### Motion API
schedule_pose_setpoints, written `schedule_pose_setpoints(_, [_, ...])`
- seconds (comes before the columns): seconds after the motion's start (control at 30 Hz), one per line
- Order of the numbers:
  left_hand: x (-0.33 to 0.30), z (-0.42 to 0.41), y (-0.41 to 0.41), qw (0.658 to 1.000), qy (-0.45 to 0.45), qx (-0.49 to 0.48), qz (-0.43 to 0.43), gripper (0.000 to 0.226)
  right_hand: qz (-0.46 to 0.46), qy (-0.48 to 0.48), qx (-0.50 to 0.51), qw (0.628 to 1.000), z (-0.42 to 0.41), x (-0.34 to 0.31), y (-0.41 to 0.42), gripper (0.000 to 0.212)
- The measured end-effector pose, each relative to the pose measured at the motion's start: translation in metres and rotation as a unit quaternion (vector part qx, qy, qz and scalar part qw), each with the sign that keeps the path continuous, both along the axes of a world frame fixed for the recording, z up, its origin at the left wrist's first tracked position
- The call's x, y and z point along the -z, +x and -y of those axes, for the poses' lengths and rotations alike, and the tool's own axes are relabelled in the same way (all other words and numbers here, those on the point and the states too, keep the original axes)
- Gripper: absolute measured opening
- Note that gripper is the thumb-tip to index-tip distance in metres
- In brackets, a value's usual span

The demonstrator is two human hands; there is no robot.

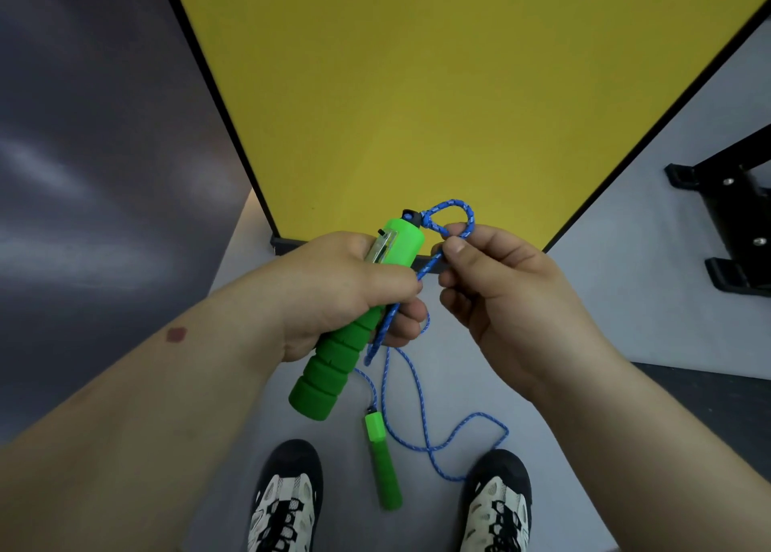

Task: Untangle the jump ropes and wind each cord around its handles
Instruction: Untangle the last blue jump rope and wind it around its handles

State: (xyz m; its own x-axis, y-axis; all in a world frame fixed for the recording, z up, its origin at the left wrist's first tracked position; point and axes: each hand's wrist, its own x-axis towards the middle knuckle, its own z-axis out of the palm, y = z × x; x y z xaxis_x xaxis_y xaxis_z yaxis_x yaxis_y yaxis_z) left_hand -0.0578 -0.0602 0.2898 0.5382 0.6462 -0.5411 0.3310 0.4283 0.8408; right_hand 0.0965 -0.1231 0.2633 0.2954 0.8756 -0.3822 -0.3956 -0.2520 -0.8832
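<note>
Left hand point(346, 288) grips green handle point(354, 322) w/ long axis diagonal, cap end pointing up-right, foam end down-left. Right hand point(500, 297) pinches blue cord point(469, 218) loop just beside cap. 2nd handle point(384, 462) hangs below btwn shoes point(288, 505)

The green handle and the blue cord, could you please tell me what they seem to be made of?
Handle: soft matte foam, probably, judging by its ribbed, dull grip; its top looks like smooth hard plastic. Cord: braided fibre, likely nylon, with white flecks in a woven pattern.

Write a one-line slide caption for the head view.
Left hand grips a green handle while right hand pinches its blue cord; second handle hangs below.
</note>
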Motion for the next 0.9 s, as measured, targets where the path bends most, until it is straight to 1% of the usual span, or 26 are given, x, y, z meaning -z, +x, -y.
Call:
schedule_pose_setpoints(0.13, [0.000,0.001,0.001,1.000,0.007,0.015,0.000,0.002,-0.005,0.012,0.052,0.999,-0.003,-0.003,0.009,0.009])
schedule_pose_setpoints(0.2, [0.000,0.001,0.002,1.000,0.005,0.004,0.006,0.001,-0.016,0.011,0.051,0.999,-0.003,-0.004,0.012,0.009])
schedule_pose_setpoints(0.27, [-0.001,0.001,0.003,1.000,0.002,-0.009,0.011,0.001,-0.036,0.005,0.016,0.999,-0.001,-0.004,0.010,0.011])
schedule_pose_setpoints(0.33, [-0.001,0.001,0.004,1.000,0.004,-0.014,0.017,0.006,-0.044,0.001,-0.041,0.998,0.001,-0.003,0.006,0.011])
schedule_pose_setpoints(0.4, [-0.002,0.001,0.005,1.000,0.003,-0.005,0.026,0.015,-0.027,0.002,-0.077,0.997,0.003,-0.002,0.003,0.011])
schedule_pose_setpoints(0.43, [-0.002,0.001,0.005,1.000,0.001,-0.001,0.027,0.016,-0.014,0.001,-0.078,0.997,0.003,-0.001,0.002,0.011])
schedule_pose_setpoints(0.5, [-0.001,0.001,0.005,1.000,-0.004,-0.003,0.019,0.009,0.003,0.001,-0.058,0.998,0.003,-0.002,0.003,0.009])
schedule_pose_setpoints(0.57, [0.000,0.001,0.005,1.000,-0.009,-0.005,0.012,0.002,0.000,0.002,-0.025,1.000,0.002,-0.002,0.006,0.008])
schedule_pose_setpoints(0.77, [0.000,0.001,0.005,1.000,-0.013,-0.006,0.014,0.007,-0.026,0.013,0.054,0.998,-0.002,-0.004,0.016,0.008])
schedule_pose_setpoints(0.83, [-0.001,0.002,0.006,1.000,-0.014,-0.009,0.018,0.006,-0.039,0.009,0.045,0.998,-0.001,-0.004,0.016,0.009])
schedule_pose_setpoints(0.9, [-0.001,0.002,0.006,1.000,-0.010,-0.009,0.022,0.004,-0.039,0.005,-0.001,0.999,0.000,-0.004,0.014,0.010])
